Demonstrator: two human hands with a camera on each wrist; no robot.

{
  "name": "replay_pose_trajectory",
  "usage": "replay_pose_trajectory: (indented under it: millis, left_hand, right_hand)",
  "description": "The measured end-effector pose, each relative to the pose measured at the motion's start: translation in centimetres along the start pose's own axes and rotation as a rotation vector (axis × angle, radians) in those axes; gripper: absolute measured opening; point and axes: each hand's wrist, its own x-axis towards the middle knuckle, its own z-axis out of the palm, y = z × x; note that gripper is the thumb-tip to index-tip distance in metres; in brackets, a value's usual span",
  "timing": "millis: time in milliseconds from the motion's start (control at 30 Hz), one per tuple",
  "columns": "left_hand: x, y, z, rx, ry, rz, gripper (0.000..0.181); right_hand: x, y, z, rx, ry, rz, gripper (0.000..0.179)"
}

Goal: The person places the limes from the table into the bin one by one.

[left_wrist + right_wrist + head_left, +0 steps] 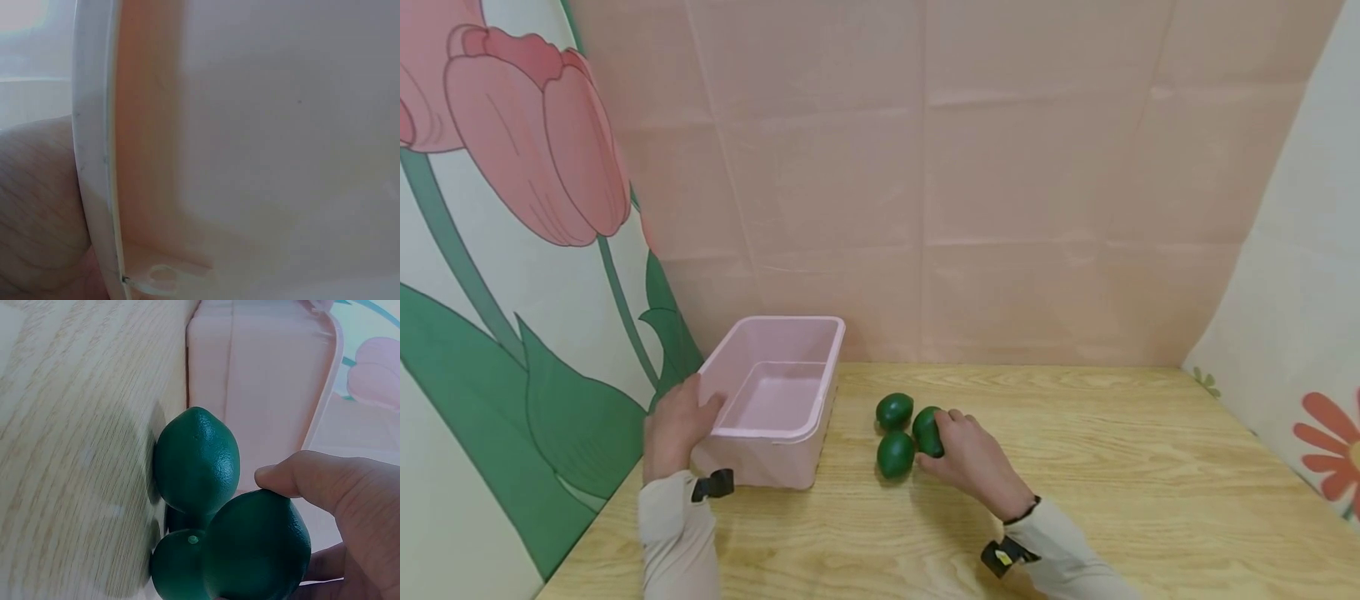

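Observation:
A pink plastic bin stands at left on the table, with nothing seen inside it. My left hand grips its left rim, the thumb over the inner side; the left wrist view shows the hand against the rim. To the bin's right, my right hand holds a dark green lime between thumb and fingers. Two more limes lie beside it, one behind and one in front. In the right wrist view, the held lime partly covers another lime.
The wood-grain table extends to the right of the limes. A pink cloth backdrop hangs behind it. Flower-printed panels stand at the left and right sides.

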Motion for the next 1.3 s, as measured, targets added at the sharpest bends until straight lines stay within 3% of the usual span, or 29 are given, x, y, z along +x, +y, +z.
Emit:
replay_pose_trajectory:
  millis: [1300]
  left_hand:
    - [0.20,-0.16,0.00,0.013,-0.007,0.007,0.059]
  right_hand:
    - [0.15,-0.25,0.19,0.040,0.065,-0.007,0.065]
